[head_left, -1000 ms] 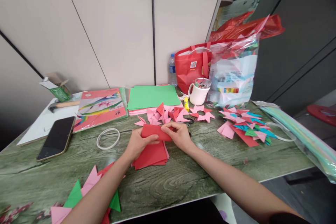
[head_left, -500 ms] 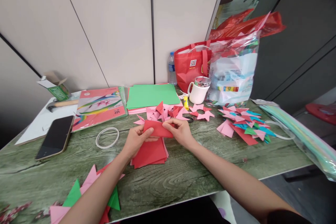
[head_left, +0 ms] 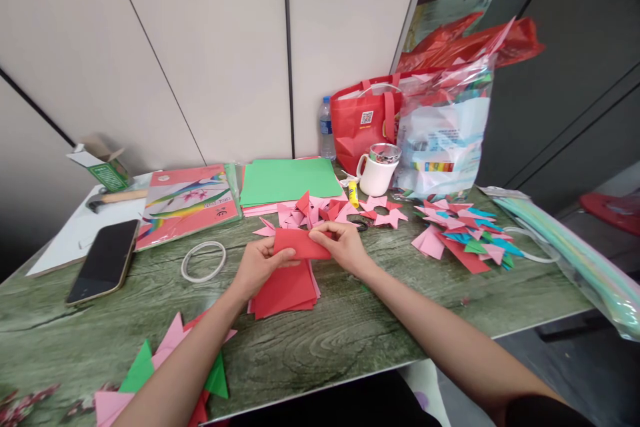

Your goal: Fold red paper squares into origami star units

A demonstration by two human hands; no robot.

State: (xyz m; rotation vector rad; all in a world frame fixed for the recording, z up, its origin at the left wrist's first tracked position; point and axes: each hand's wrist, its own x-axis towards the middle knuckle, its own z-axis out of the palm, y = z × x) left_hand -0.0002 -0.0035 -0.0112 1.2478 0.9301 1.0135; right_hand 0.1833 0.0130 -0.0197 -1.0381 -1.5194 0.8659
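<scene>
A folded sheet of red paper (head_left: 296, 243) is held up between both hands. My left hand (head_left: 260, 267) grips its left end, thumb in front and fingers behind. At its right end, my right hand (head_left: 343, 245) pinches the upper edge between thumb and fingers. Just below the held paper lies a stack of red and pink paper sheets (head_left: 285, 293), partly covered by it. Behind my hands sit several pink and red folded paper pieces (head_left: 305, 209). Under my left forearm is a pink, green and red folded paper star (head_left: 167, 347), partly hidden.
Green sheets (head_left: 290, 181), a packet of coloured paper (head_left: 187, 203) and a phone (head_left: 104, 260) lie around the table. A white ring (head_left: 203, 262) is left of my hands. A mug (head_left: 380, 170), glue stick (head_left: 353, 194) and red bag (head_left: 367, 123) stand behind; folded stars (head_left: 467, 230) lie right.
The left thumb has slid slightly down on the red paper, and the right hand still pinches the other end. The view has shifted slightly.
</scene>
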